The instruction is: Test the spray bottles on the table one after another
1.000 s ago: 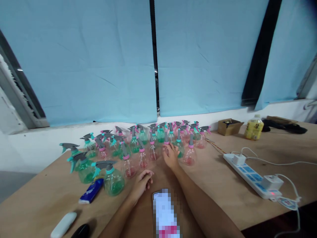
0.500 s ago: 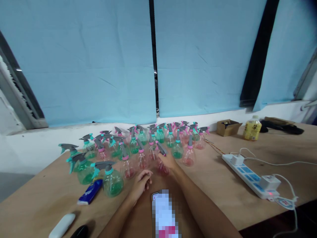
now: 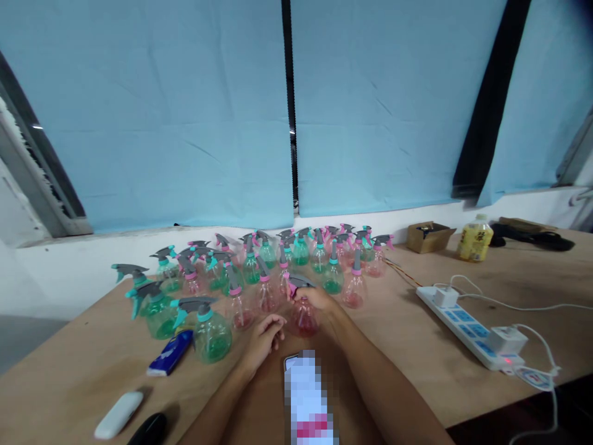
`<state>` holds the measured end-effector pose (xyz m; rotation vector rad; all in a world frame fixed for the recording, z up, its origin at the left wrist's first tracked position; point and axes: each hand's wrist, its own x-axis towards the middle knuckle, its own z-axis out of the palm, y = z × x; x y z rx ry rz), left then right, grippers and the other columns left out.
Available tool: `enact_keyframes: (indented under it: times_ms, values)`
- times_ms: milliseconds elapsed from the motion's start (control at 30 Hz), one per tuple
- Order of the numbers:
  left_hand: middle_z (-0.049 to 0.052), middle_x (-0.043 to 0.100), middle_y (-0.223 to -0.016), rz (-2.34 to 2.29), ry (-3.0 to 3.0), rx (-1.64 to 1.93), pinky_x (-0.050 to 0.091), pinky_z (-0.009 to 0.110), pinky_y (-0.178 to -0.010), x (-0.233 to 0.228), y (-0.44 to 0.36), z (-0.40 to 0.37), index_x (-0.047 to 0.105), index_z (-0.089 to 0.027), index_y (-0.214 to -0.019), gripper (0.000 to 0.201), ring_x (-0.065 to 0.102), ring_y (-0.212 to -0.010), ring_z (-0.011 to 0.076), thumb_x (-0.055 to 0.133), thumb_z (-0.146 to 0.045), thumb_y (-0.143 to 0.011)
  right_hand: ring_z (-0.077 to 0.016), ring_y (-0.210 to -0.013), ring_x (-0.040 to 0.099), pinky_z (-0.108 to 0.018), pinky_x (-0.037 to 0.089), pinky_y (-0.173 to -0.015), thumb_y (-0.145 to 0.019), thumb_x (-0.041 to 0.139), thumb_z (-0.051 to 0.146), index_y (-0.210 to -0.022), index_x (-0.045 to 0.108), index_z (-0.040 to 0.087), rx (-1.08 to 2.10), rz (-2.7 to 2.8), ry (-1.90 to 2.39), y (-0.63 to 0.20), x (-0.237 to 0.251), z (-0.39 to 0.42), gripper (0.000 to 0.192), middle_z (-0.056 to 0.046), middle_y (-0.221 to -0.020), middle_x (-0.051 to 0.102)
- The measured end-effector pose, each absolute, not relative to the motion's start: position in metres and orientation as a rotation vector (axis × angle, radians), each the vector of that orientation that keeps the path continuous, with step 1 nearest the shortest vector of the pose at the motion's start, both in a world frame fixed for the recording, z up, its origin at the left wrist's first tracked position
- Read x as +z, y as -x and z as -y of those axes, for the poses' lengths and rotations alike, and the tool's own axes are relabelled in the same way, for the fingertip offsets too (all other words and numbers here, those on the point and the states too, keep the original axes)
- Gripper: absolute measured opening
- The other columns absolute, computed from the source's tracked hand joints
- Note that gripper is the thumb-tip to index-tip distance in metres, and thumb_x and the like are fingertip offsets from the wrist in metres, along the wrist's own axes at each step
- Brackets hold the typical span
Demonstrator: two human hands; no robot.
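Observation:
My right hand (image 3: pixel 315 299) is closed round the neck and grey-and-pink trigger head of a pink spray bottle (image 3: pixel 306 320), which stands upright near the middle of the table. My left hand (image 3: pixel 269 334) hovers or rests just left of it, fingers loosely curled, with nothing seen in them. Several more spray bottles stand in rows behind, pink ones (image 3: pixel 267 295) and green ones (image 3: pixel 332 279). A green spray bottle (image 3: pixel 213 340) with a turquoise trigger stands to the left of my left hand. A phone (image 3: pixel 308 389) with a blurred screen lies between my forearms.
A blue tube or packet (image 3: pixel 171 353), a white case (image 3: pixel 119 414) and a black object (image 3: pixel 148 429) lie at the front left. To the right are a power strip (image 3: pixel 463 327) with plugs and cables, a cardboard box (image 3: pixel 428 238) and a yellow drink bottle (image 3: pixel 475 239). Blue curtains hang behind.
The held spray bottle's trigger head has turned, its nozzle now pointing left, and my right hand has shifted slightly with it. My left hand has hardly moved. The view has tilted slightly.

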<state>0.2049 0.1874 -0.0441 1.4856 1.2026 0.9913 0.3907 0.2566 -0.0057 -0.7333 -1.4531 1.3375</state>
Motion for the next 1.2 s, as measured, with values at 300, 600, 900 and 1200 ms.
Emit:
enact_keyframes:
  times_ms: [300, 600, 900, 1200]
  values:
    - [-0.004, 0.057, -0.062, -1.203, -1.495, 0.991, 0.023, 0.018, -0.04, -0.047, -0.204, -0.19, 0.061, -0.017, -0.088, 0.033, 0.047, -0.042, 0.007, 0.052, -0.048, -0.079, -0.0106, -0.052, 0.045, -0.023, 0.035, -0.051, -0.054, 0.056, 0.022, -0.053, 0.06, 0.018, 1.38, 1.441, 0.763, -0.391, -0.005, -0.257, 0.006, 0.002, -0.054, 0.055]
    - [-0.004, 0.058, -0.063, -1.198, -1.48, 0.984, 0.023, 0.018, -0.041, -0.044, -0.206, -0.187, 0.061, -0.018, -0.088, 0.032, 0.047, -0.043, 0.0072, 0.053, -0.048, -0.079, -0.013, -0.057, 0.051, -0.024, 0.039, -0.056, -0.053, 0.055, 0.023, -0.055, 0.061, 0.018, 1.392, 1.443, 0.722, -0.389, 0.002, -0.251, 0.008, 0.001, -0.054, 0.056]
    - [-0.004, 0.058, -0.062, -1.207, -1.46, 0.993, 0.025, 0.019, -0.042, -0.039, -0.207, -0.184, 0.061, -0.018, -0.086, 0.033, 0.047, -0.043, 0.0077, 0.055, -0.05, -0.076, -0.0133, -0.057, 0.049, -0.024, 0.038, -0.054, -0.056, 0.053, 0.022, -0.062, 0.065, 0.02, 1.351, 1.436, 0.713, -0.388, 0.001, -0.248, 0.013, 0.001, -0.056, 0.056]
    - [-0.004, 0.057, -0.06, -1.184, -1.469, 0.998, 0.025, 0.019, -0.041, -0.043, -0.206, -0.187, 0.061, -0.018, -0.084, 0.033, 0.047, -0.043, 0.0077, 0.056, -0.049, -0.077, -0.0141, -0.062, 0.053, -0.026, 0.043, -0.062, -0.057, 0.055, 0.02, -0.064, 0.066, 0.021, 1.229, 1.473, 0.616, -0.381, -0.001, -0.253, 0.013, 0.001, -0.061, 0.059]
